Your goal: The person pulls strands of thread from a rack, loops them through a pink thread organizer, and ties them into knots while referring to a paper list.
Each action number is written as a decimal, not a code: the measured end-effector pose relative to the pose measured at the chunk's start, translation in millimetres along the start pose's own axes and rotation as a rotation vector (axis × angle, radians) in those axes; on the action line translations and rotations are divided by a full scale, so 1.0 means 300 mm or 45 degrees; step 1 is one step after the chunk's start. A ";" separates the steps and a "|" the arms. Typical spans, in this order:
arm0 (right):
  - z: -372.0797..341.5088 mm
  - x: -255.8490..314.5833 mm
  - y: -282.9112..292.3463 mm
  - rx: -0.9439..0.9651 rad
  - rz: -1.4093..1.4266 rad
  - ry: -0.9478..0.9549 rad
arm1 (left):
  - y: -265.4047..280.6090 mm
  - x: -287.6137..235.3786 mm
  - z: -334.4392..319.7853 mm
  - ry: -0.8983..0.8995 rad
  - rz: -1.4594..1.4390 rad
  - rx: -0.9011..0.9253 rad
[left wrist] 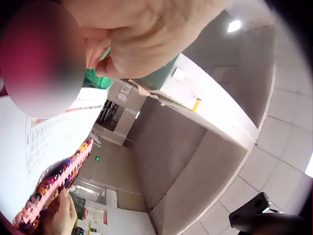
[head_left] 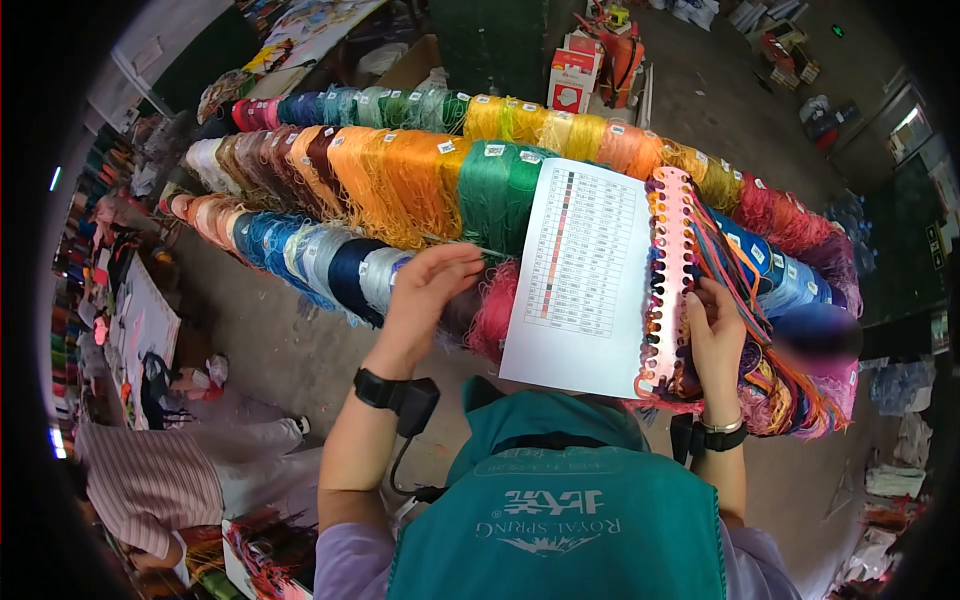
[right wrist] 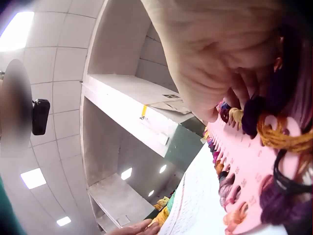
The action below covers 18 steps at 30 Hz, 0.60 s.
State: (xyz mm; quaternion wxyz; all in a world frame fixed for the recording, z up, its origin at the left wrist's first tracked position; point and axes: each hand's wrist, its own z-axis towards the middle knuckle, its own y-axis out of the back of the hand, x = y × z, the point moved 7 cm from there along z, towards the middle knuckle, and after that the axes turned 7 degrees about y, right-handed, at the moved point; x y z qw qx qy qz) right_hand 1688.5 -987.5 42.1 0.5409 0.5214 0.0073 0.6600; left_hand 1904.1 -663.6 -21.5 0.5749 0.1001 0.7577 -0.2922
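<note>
A pink thread card [head_left: 668,290] with holes down both long sides carries looped threads of many colours. It lies along the right side of a white printed sheet [head_left: 575,270], which has a table with small colour swatches. At the card's right edge, my right hand [head_left: 716,335] grips it among the threads, thumb near the holes; the right wrist view shows its bent fingers close by the thread loops [right wrist: 252,115]. Off the sheet's left edge hovers my left hand [head_left: 430,295], fingers loosely bent and holding nothing, in front of green thread [head_left: 490,200].
Rows of thread hanks [head_left: 395,180] in many colours hang beneath and beyond the sheet. A person in a striped shirt [head_left: 150,480] bends at the lower left. Red and white boxes [head_left: 573,75] stand behind, and a cluttered table [head_left: 135,310] is at left.
</note>
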 end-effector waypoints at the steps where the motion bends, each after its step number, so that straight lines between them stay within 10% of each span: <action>1: -0.005 0.034 0.018 -0.023 -0.099 0.077 | 0.035 -0.018 -0.021 0.015 -0.010 -0.037; 18: -0.064 0.220 -0.168 0.162 0.097 0.189 | 0.776 0.163 -0.247 -0.018 -0.125 -0.876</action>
